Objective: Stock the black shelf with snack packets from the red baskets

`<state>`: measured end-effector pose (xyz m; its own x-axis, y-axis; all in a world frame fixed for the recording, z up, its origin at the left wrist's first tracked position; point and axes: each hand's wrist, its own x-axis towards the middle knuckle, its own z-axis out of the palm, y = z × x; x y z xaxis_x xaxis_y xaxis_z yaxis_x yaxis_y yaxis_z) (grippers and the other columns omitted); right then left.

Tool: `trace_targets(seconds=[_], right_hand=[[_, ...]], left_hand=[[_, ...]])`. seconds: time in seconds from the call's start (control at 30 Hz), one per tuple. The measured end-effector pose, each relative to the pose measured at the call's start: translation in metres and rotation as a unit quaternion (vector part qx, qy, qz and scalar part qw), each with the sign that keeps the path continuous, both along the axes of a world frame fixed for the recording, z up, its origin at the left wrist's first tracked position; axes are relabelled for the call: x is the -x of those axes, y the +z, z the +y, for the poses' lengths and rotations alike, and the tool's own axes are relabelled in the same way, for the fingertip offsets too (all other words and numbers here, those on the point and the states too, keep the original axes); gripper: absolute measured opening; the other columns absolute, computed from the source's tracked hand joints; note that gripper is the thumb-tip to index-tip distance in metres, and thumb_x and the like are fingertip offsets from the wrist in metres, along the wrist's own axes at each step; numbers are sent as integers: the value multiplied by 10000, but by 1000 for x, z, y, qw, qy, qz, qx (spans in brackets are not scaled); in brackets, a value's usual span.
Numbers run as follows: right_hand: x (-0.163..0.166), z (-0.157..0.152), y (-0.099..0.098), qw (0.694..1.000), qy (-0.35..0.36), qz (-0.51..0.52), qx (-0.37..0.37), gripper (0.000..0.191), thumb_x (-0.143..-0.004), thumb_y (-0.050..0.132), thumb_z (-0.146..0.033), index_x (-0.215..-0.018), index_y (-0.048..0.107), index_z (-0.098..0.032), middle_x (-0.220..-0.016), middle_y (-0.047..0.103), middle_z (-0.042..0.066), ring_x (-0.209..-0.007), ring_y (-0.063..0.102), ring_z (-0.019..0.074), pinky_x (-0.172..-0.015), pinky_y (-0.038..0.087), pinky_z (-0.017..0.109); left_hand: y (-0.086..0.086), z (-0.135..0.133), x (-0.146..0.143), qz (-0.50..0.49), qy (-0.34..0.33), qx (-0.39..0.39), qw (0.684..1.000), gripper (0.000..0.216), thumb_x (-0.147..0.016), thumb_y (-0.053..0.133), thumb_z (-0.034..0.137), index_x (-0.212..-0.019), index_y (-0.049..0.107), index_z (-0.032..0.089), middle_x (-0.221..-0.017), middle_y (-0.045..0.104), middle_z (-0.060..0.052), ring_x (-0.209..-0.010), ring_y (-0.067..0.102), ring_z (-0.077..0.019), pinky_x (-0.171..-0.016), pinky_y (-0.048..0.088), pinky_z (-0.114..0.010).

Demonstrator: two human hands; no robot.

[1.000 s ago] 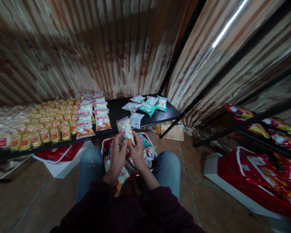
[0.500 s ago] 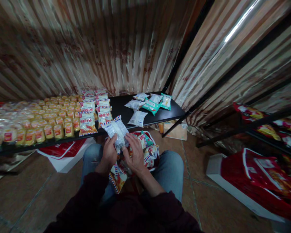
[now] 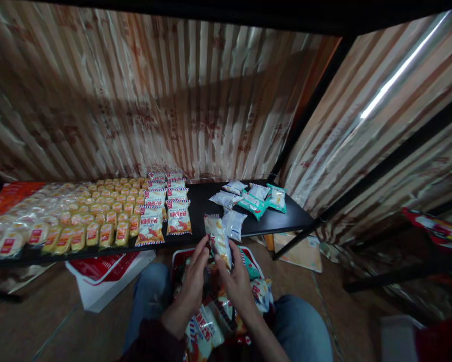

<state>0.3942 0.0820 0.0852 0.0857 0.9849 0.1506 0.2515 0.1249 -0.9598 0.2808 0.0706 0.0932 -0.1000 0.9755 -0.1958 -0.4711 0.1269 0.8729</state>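
Note:
A snack packet (image 3: 218,240) stands tilted between my hands, above the red basket (image 3: 177,259) at my knees. My right hand (image 3: 238,285) grips its lower right side, thumb on the near face and fingers behind. My left hand (image 3: 192,277) is closed at its left edge, fingertips partly hidden. In the basket lie several more snack packets (image 3: 206,324), some with blue-and-red striped edges. Just beyond my hands, a white-backed packet (image 3: 233,223) lies face down on the black shelf (image 3: 200,198).
Two columns of striped packets (image 3: 178,217) line the shelf, beside rows of small yellow wrapped cakes (image 3: 107,234) at left. Green packets (image 3: 254,203) lie in a loose group at right. A dark slanted post (image 3: 316,110) stands there. Beneath is a white-and-red box (image 3: 97,289).
The packet in my hands has turned from its white printed back to a narrower, more upright view. My view has shifted, so the shelf appears lower and the basket shows more fully.

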Motion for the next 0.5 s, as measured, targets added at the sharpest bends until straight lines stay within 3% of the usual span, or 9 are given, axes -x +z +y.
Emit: trace_targets(seconds=[0.13, 0.27, 0.37, 0.5], right_hand=[[0, 18, 3, 986, -18, 146, 73, 580, -747, 650, -495, -1240, 553, -205, -1223, 633, 90, -1124, 579, 276, -986, 437, 417], [5, 31, 10, 936, -6, 323, 139, 540, -689, 720, -458, -1166, 592, -240, -1107, 691, 49, -980, 647, 237, -789, 522, 329], [7, 42, 13, 914, -16, 376, 155, 513, -619, 780, -406, -1076, 629, -229, -1000, 720, 37, -846, 670, 214, -680, 526, 296], [5, 58, 12, 905, -14, 389, 169, 454, -594, 802, -400, -983, 657, -215, -928, 730, 40, -778, 669, 202, -634, 525, 290]], left_hand=[[4, 15, 11, 149, -27, -33, 988, 449, -851, 522, 430, -1252, 576, 234, -1389, 507, -72, -1322, 413, -228, -1126, 291, -379], [-2, 33, 17, 260, -28, -90, 961, 460, -841, 527, 373, -1275, 537, 219, -1348, 488, -105, -1232, 487, -226, -1057, 382, -390], [-10, 46, 16, 307, 1, -135, 942, 448, -843, 524, 339, -1277, 525, 227, -1350, 465, -98, -1261, 455, -213, -1073, 368, -384], [-15, 62, 15, 341, 25, -158, 926, 432, -829, 529, 282, -1258, 538, 226, -1313, 498, -92, -1253, 462, -210, -1073, 374, -391]])
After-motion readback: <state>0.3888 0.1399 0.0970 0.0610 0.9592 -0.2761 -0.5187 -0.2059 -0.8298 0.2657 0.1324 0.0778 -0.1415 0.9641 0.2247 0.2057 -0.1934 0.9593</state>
